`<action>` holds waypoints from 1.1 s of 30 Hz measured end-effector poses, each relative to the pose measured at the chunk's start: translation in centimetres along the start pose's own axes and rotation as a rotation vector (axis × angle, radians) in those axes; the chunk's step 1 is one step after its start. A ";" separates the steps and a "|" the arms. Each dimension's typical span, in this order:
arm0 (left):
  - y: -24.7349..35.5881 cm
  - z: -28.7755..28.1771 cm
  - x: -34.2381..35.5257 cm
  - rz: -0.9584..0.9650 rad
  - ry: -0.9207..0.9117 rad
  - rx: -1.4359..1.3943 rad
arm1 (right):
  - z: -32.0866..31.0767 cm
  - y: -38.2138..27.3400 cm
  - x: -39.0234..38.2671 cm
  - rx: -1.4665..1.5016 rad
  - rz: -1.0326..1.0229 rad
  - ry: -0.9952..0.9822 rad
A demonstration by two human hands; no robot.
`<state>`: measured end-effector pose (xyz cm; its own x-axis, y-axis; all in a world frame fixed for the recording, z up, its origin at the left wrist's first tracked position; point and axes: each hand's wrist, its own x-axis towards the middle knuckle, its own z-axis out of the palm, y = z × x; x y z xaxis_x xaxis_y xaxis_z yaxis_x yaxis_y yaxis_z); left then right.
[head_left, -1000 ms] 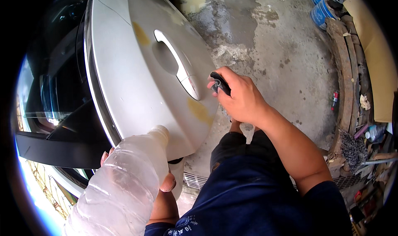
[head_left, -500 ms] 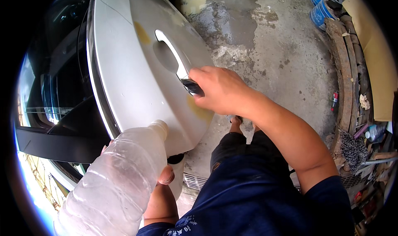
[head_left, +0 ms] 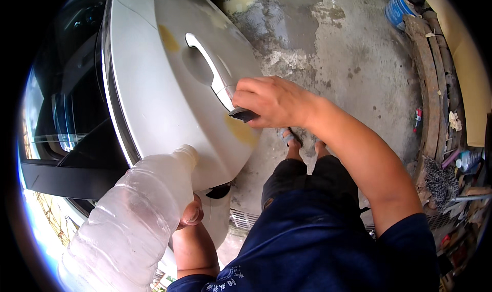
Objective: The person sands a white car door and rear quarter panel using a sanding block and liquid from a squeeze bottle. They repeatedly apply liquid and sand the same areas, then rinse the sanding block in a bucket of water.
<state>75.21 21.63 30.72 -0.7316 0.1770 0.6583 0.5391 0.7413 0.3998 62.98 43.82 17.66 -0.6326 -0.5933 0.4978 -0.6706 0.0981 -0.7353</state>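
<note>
A white car door (head_left: 143,87) bears a handle (head_left: 207,61) and yellowish patches, one upper (head_left: 168,38) and one lower (head_left: 241,132). My right hand (head_left: 271,102) grips a thin dark pad (head_left: 240,114) at the door, beside the handle's lower end and over the edge of the lower patch. My left hand (head_left: 190,212), mostly hidden, holds a large translucent plastic bottle (head_left: 123,215); its neck points up toward the door's lower part, and whether it touches the paint I cannot tell.
Concrete floor (head_left: 353,46) lies right of the car, with my feet below. Along the right stand blue drums (head_left: 400,10), wooden boards (head_left: 425,82), a tan sheet (head_left: 464,71), a mop-like fringed bundle (head_left: 441,182) and assorted clutter. A dark window (head_left: 61,107) fills the far left.
My right hand has moved left with the dark pad, from off the door's edge onto the door by the handle. The bottle in my left hand has shifted slightly left.
</note>
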 end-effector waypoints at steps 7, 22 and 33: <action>1.1 0.6 0.6 -0.072 0.154 0.121 | -0.8 -0.4 1.1 -0.024 0.008 -0.111; 0.7 0.2 0.8 -0.035 0.100 0.140 | -2.2 -1.4 4.7 -0.109 0.161 -0.494; 1.1 0.2 0.9 -0.012 0.103 0.286 | -1.3 -0.5 0.2 0.203 0.509 0.011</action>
<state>74.99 22.73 31.61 -0.6829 0.1116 0.7220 0.3806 0.8979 0.2212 62.69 44.66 18.70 -0.8624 -0.5026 0.0603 -0.1916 0.2139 -0.9579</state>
